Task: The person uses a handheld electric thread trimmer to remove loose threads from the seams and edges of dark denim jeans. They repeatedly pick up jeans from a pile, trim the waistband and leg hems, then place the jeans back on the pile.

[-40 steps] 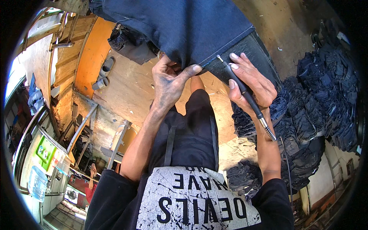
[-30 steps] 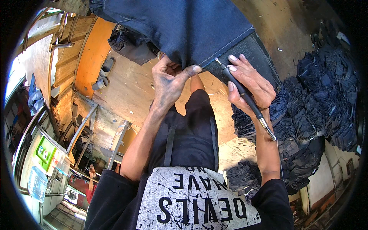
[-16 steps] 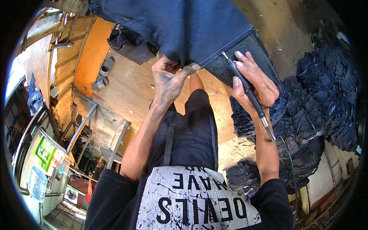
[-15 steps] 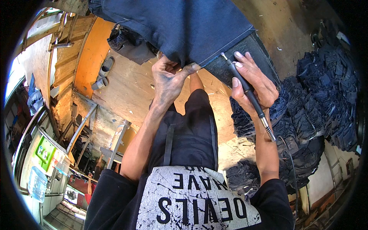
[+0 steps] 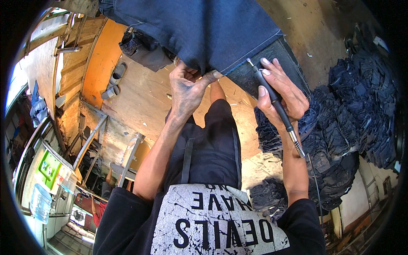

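Dark blue denim trousers (image 5: 187, 29) lie over a dark board (image 5: 272, 55), their stitched hem edge running across it. My left hand (image 5: 189, 87) pinches the near corner of the denim, thumb stretched along the edge. In my right hand (image 5: 282, 91) is a black rotary grinding pen (image 5: 278, 104), held like a pencil. Its small pale tip points up-left, beside the hem and close to it; whether it touches the cloth I cannot tell. A thin cable trails from the pen's spring end down along my right forearm.
Big stacks of dark folded garments (image 5: 361, 106) stand at the right. Grey slippers (image 5: 111, 92) lie on the wooden floor by an orange panel (image 5: 100, 59) at the left. A dark garment (image 5: 144, 49) hangs under the denim. Lower left are a water bottle (image 5: 41, 204) and a person in red (image 5: 100, 212).
The pen's tip has shifted very slightly to the right, and its cable has swung left. My left hand keeps its hold. In the background, the person in red has moved.
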The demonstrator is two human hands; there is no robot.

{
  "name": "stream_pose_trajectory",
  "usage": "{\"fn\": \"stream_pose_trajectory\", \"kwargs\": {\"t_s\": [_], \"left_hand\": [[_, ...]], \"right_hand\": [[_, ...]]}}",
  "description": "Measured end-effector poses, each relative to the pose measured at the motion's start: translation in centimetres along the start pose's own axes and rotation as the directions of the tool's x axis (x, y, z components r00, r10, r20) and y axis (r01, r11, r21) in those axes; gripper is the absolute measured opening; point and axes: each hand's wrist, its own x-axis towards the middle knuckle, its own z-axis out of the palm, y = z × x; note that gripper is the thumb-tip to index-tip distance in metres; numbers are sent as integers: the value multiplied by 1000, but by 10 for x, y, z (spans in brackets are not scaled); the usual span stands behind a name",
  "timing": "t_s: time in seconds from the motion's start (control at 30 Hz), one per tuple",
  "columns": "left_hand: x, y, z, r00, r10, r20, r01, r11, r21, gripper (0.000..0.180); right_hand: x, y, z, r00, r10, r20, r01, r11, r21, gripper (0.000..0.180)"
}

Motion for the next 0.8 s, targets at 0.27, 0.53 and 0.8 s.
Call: {"fn": "stream_pose_trajectory", "kwargs": {"t_s": [0.27,0.53,0.8], "left_hand": [[11,-23,11,997,-39,-62,28,987,-161,27],[21,-46,19,990,-6,-140,-12,992,-127,24],[19,-34,17,995,7,-102,-10,999,-30,23]], "right_hand": [[12,-3,-16,986,162,-31,-159,984,80,27],[7,1,-6,993,-54,102,44,994,100,29],[8,-1,-4,989,-61,132,50,995,84,31]]}}
